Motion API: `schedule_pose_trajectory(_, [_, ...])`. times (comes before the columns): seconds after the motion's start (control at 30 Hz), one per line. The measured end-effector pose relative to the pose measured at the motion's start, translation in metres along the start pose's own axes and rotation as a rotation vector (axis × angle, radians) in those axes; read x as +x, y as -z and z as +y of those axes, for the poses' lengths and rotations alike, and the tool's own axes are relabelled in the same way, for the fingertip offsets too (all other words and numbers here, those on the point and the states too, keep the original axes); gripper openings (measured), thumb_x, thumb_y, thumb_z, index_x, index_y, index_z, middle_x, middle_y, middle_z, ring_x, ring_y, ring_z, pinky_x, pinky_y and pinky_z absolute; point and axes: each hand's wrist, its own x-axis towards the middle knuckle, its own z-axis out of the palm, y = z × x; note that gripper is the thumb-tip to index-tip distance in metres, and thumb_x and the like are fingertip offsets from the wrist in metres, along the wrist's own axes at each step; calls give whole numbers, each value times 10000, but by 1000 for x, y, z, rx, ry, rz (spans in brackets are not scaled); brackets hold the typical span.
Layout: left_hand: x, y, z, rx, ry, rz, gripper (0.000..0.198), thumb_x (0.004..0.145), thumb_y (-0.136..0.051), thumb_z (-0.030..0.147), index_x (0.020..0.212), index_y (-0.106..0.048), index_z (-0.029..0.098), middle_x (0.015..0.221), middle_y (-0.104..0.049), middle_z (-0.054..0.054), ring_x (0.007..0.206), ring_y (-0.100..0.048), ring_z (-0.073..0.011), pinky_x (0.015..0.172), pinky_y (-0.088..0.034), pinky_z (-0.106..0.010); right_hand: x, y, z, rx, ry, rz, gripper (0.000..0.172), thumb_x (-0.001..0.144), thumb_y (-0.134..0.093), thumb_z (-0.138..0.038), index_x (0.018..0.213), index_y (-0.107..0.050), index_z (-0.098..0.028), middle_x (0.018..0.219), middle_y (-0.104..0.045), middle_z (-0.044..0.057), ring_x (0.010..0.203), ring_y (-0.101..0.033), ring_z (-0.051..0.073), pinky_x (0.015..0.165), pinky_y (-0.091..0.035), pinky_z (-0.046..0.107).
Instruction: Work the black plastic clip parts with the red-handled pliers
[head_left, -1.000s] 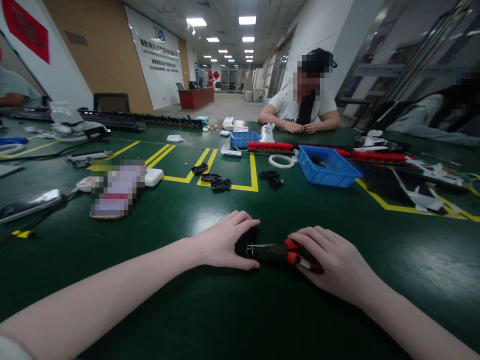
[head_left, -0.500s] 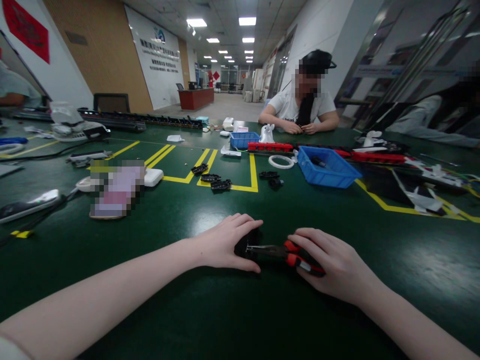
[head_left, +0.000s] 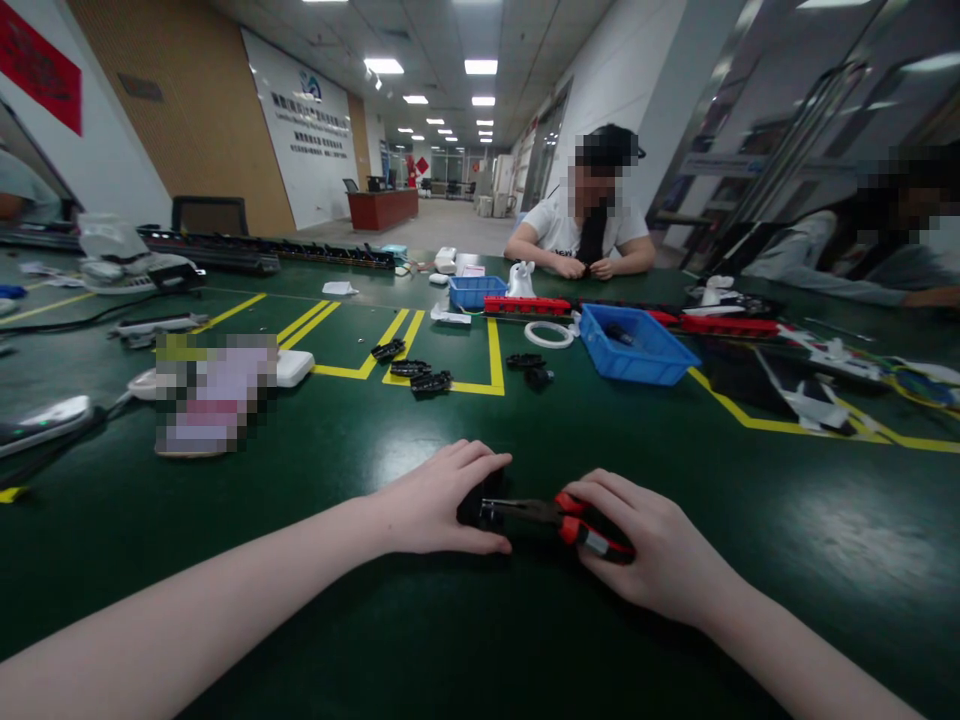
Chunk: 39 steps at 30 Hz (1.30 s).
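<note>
Pliers (head_left: 562, 514) in right grip (head_left: 646, 540): tapered metal nose (head_left: 520, 509), red-black handles (head_left: 571, 531).

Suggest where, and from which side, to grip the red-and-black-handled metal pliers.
Take the pliers by the handles, probably from the right: they splay toward the right hand, while the slim nose points left at the black part.

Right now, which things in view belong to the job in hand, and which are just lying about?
In use:
black part, in the left hand
red-handled pliers, in the right hand

Apparently just lying about:
white ring
white box
red rail
</note>
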Motion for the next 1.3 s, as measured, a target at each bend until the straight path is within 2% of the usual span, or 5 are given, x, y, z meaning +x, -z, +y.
schedule_pose_trajectory(0.23, [0,2,1,15,0,-22,751,862,-604,585,1478,-347,241,1368,-480,-115,1219,-478,-299,1039,-413,-468,0,-1,2,-82,52,59,372,747,-622,-209,1116,-582,-190,1040,-669,90,870,-660,203,735,-572,321])
schedule_pose_trajectory(0.63, [1,4,4,1,-13,-21,762,824,-651,586,1432,-411,195,1307,-516,-126,1186,-501,-301,1021,-431,-463,-1,-2,2,-163,109,97,365,762,-597,-193,1126,-577,-172,1052,-669,107,886,-649,218,758,-565,346])
schedule_pose_trajectory(0.8, [1,1,2,-23,-20,31,778,754,-728,570,1380,-457,196,1311,-520,-132,1206,-501,-307,1020,-440,-456,-2,-2,3,-176,133,93,366,752,-599,-191,1116,-580,-167,1038,-669,107,881,-648,221,754,-565,355])
schedule_pose_trajectory(1.3, [1,5,8,-51,44,86,741,705,-779,527,1299,-478,203,1238,-560,-106,1132,-547,-299,956,-477,-466,-1,-3,2,-73,55,58,383,739,-616,-207,1120,-580,-200,1021,-672,78,845,-656,194,706,-564,309])
